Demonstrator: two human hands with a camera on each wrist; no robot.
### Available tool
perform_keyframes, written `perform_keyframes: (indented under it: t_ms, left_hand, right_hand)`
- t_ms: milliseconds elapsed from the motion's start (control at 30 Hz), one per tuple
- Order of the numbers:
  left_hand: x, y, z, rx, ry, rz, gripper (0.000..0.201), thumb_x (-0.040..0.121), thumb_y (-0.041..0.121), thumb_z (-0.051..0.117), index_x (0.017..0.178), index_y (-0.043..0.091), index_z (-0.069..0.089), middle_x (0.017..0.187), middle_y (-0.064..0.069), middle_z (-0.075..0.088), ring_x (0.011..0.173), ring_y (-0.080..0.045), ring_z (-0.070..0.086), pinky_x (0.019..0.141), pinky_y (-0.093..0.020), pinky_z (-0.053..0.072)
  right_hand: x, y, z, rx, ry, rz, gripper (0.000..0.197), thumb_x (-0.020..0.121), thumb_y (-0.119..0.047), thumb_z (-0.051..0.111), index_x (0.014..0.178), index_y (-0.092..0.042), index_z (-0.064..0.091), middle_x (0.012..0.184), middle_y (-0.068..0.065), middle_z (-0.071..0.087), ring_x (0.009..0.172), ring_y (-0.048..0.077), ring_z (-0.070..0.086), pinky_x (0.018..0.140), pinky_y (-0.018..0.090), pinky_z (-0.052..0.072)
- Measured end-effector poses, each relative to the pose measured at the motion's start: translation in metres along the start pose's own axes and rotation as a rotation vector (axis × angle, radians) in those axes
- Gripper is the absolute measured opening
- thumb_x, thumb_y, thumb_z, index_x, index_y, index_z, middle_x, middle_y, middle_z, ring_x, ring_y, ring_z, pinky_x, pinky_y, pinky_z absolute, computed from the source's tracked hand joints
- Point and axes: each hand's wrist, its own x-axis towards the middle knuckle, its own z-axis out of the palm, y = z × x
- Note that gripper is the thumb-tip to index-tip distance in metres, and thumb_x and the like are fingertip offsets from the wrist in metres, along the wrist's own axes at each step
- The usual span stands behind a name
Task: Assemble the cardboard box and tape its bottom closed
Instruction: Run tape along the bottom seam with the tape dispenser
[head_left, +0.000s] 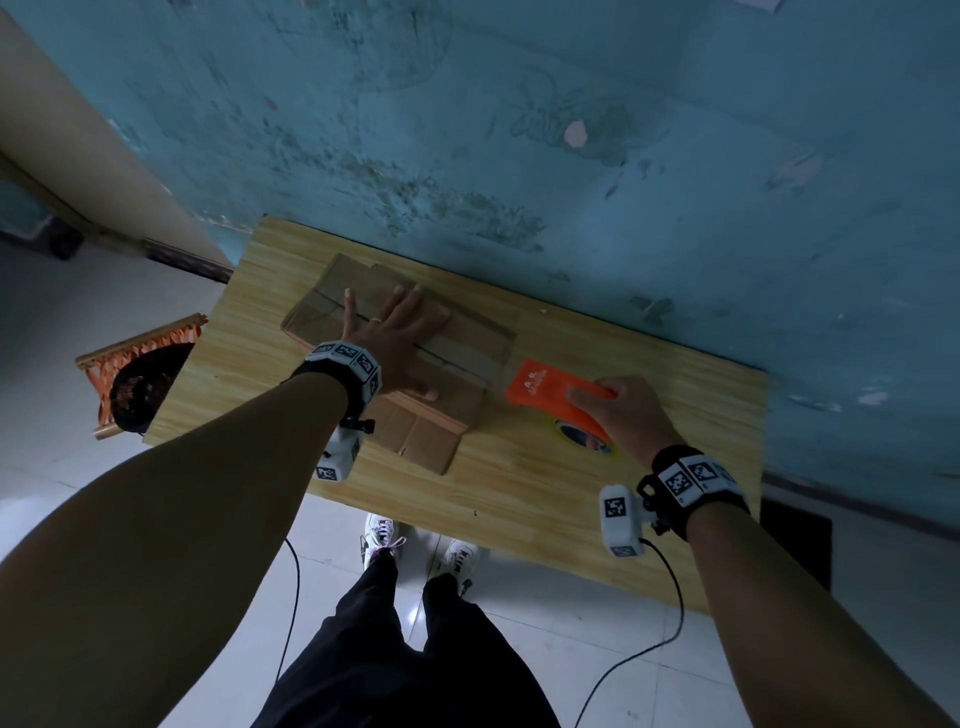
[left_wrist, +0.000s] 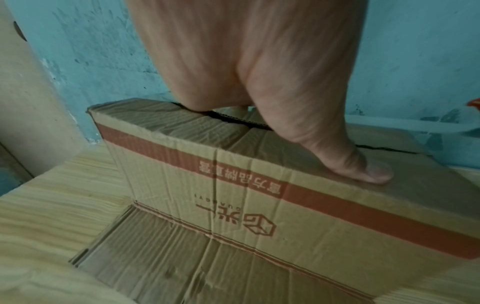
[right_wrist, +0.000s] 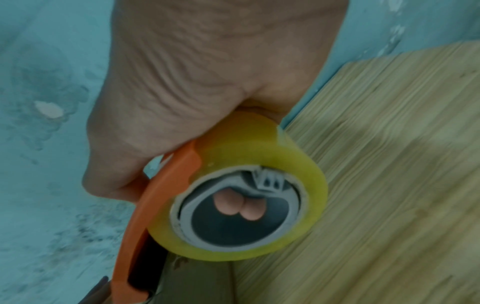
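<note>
A brown cardboard box (head_left: 457, 343) with a red stripe stands on the wooden table (head_left: 545, 488), its folded flaps facing up. My left hand (head_left: 397, 332) lies flat on those flaps with fingers spread, the thumb (left_wrist: 363, 170) pressing near the box edge (left_wrist: 233, 181). A dark seam runs between the flaps under the palm. My right hand (head_left: 623, 410) grips an orange tape dispenser (head_left: 550, 389) just right of the box. Its yellowish tape roll (right_wrist: 259, 164) sits below the palm, and two fingertips (right_wrist: 237, 205) show through the core.
The box's lower flaps (left_wrist: 207, 267) lie spread on the table toward me. A blue wall (head_left: 571, 130) runs along the table's far edge. A woven orange basket (head_left: 140, 374) stands on the floor at the left. Cables hang from both wrists.
</note>
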Motion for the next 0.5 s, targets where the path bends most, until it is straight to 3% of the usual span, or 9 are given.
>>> perform_keyframes:
  t_ms: [200,367,500]
  left_hand:
    - [0.0,0.0,-0.001,0.004,-0.015,-0.007,0.124,0.061,0.096,0.053,0.153,0.058,-0.021,0.168,0.007,-0.032,0.158,-0.022,-0.02,0.109,-0.081,-0.014]
    - [0.0,0.001,-0.004,0.024,-0.002,-0.007,0.124,0.059,0.098,0.052,0.153,0.059,-0.018,0.17,0.008,-0.026,0.159,-0.022,-0.015,0.109,-0.08,-0.015]
    - [0.003,0.0,-0.005,0.042,-0.021,-0.019,0.126,0.055,0.101,0.049,0.153,0.059,-0.018,0.17,0.008,-0.025,0.159,-0.022,-0.015,0.108,-0.081,-0.017]
  right_hand:
    - [-0.005,0.01,-0.003,-0.016,0.017,-0.003,0.037,0.095,-0.043,0.074,0.086,-0.007,0.078,0.057,0.007,0.075,0.042,0.016,0.068,0.049,0.034,0.057]
    - [-0.006,0.011,0.005,-0.042,0.004,0.017,0.038,0.093,-0.047,0.074,0.084,-0.01,0.079,0.058,0.008,0.075,0.051,0.031,0.074,0.05,0.033,0.058]
    - [-0.006,0.013,0.015,-0.086,0.004,0.021,0.039,0.092,-0.05,0.072,0.082,-0.013,0.078,0.057,0.007,0.075,0.052,0.03,0.075,0.05,0.035,0.06]
